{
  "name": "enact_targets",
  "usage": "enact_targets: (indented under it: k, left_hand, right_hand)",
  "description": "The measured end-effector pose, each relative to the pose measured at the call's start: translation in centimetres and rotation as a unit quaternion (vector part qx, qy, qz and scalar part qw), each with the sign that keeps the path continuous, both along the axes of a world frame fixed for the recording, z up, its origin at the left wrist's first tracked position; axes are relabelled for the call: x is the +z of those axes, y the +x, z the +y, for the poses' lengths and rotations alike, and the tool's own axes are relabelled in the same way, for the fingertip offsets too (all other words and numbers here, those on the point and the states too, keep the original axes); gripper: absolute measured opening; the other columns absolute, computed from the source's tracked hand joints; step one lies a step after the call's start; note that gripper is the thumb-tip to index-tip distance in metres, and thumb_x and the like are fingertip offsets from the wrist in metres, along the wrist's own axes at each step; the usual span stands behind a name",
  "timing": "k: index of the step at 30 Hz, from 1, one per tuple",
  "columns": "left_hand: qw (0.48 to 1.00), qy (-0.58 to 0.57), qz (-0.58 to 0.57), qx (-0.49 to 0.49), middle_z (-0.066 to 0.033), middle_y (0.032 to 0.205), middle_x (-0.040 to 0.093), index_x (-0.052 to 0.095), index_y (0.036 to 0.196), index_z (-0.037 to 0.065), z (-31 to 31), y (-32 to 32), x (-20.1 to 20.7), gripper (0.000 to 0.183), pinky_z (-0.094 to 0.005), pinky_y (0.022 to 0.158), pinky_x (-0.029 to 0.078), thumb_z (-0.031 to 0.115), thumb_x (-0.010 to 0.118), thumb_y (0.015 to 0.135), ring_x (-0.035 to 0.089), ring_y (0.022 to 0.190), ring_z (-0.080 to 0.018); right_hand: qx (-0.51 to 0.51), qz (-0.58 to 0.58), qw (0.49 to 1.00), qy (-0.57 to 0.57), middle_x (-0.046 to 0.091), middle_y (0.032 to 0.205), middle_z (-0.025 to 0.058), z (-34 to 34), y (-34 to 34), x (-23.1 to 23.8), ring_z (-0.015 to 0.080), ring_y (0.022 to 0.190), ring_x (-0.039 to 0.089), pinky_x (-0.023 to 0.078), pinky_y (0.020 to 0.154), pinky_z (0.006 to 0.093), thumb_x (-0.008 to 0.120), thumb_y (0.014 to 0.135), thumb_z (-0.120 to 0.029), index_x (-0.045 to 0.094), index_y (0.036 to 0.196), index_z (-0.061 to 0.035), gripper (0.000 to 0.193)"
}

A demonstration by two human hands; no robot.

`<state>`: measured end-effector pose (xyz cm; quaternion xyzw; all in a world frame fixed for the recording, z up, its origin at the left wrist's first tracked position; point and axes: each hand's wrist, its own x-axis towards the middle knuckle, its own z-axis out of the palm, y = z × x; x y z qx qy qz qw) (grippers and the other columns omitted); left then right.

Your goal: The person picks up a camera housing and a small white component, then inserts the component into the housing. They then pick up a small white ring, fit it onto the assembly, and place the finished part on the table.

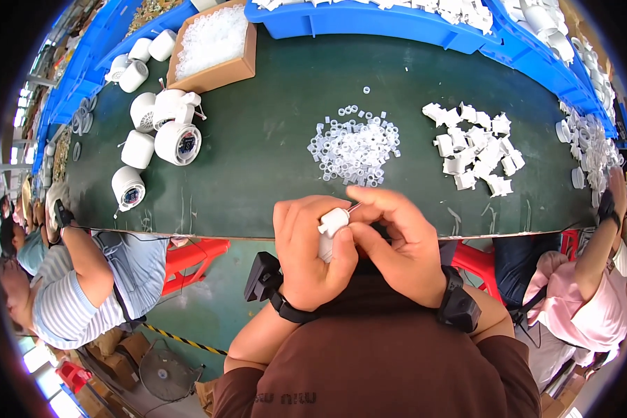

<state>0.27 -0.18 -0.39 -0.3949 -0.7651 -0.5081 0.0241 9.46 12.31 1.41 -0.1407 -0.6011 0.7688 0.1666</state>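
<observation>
In front of my chest, above the table's near edge, my left hand [303, 254] is closed around a small white plastic part [334, 221]. The part has a rounded body with a short protruding end. My right hand [400, 244] comes in close from the right, thumb and fingers bent together beside the part. A thin dark piece [355, 207] shows between its fingers and the white part; its kind is too small to tell. Beyond both hands lies a heap of small translucent rings [355, 146]. Right of it is a pile of white plastic brackets [474, 146].
White camera-like housings [177, 143] stand at the left. A cardboard box [244, 66] of clear pieces sits behind them. Blue bins [369, 29] of white parts line the far edge of the green table [272, 188]. Other people sit left [70, 292] and right [571, 299].
</observation>
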Motion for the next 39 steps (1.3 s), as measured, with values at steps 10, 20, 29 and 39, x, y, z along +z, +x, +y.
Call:
enact_targets:
  k: [10, 20, 29, 39]
  left_hand:
    - [0.991, -0.092, 0.081, -0.058, -0.0067, 0.106, 0.070, 0.071, 0.116, 0.006, -0.5, -1.1, 1.4, 0.033, -0.0371, 0.082, 0.046, 0.012, 0.072, 0.083, 0.058, 0.087, -0.0267]
    - [0.995, -0.070, 0.057, -0.053, -0.0089, 0.106, 0.069, 0.066, 0.108, 0.008, 0.3, -0.6, 1.5, 0.033, -0.0387, 0.083, 0.045, 0.005, 0.078, 0.077, 0.061, 0.089, -0.0295]
    - [0.989, -0.110, 0.087, -0.047, -0.0010, 0.107, 0.067, 0.070, 0.106, 0.012, 0.3, -0.9, 1.5, 0.033, -0.0374, 0.078, 0.042, 0.013, 0.080, 0.075, 0.059, 0.091, -0.0248]
    - [0.993, -0.075, 0.086, -0.044, -0.0045, 0.108, 0.066, 0.064, 0.105, 0.010, 0.4, -0.9, 0.7, 0.038, -0.0388, 0.077, 0.043, 0.008, 0.081, 0.071, 0.059, 0.090, -0.0273]
  right_hand:
    - [-0.027, 0.001, 0.952, 0.306, 0.069, 0.096, 0.0070, 3.7, 0.4, -0.2, 0.0153, 0.090, 0.065, 0.052, 0.077, 0.0282, 0.068, 0.091, 0.007, 0.069, 0.097, -0.0014, 0.010]
    - [-0.180, -0.123, 0.874, 0.435, 0.064, 0.088, 0.0046, 6.8, -1.6, -2.5, 0.0099, 0.068, 0.057, 0.047, 0.061, 0.0247, 0.075, 0.089, -0.001, 0.070, 0.100, -0.0003, 0.012]
    - [0.073, -0.057, 0.995, 0.041, 0.062, 0.113, 0.0063, 5.0, 1.6, 0.1, 0.0130, 0.102, 0.059, 0.049, 0.087, 0.0254, 0.066, 0.096, 0.005, 0.074, 0.109, 0.0001, 0.016]
    - [0.092, -0.089, 0.987, -0.094, 0.069, 0.112, 0.0095, 3.8, 0.3, -0.1, 0.0130, 0.103, 0.065, 0.054, 0.092, 0.0288, 0.062, 0.099, 0.004, 0.064, 0.112, 0.0038, 0.013]
